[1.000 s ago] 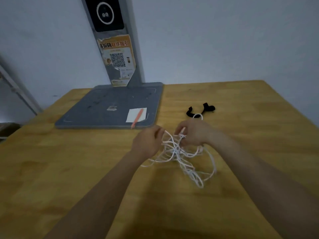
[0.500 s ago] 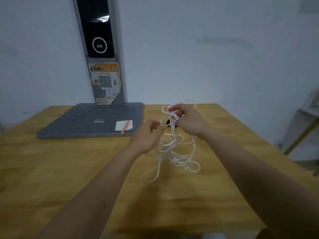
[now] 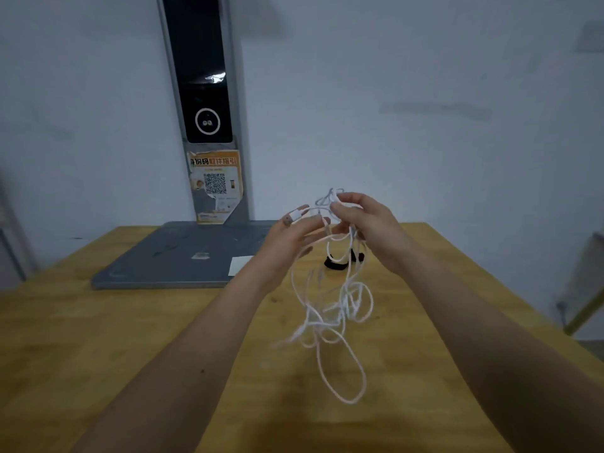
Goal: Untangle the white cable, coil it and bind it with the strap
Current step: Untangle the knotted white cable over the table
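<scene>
A tangled white cable (image 3: 330, 315) hangs in the air above the wooden table (image 3: 98, 338), its loops dangling down. My right hand (image 3: 362, 227) pinches a bunch of its strands at the top. My left hand (image 3: 294, 237) is beside it, and a white plug end of the cable lies between its raised fingertips. The black strap (image 3: 336, 263) lies on the table behind the cable, partly hidden by my hands and the hanging loops.
A grey flat base (image 3: 170, 259) with an upright post (image 3: 209, 125) stands at the back left of the table, against the wall. A white paper slip (image 3: 240, 264) lies on the base. The table's right edge drops off near a shelf frame (image 3: 585, 295).
Both hands have lifted the cable off the table and raised it higher. The left hand has shifted from gripping strands to holding the plug end. The view tilted upward.
</scene>
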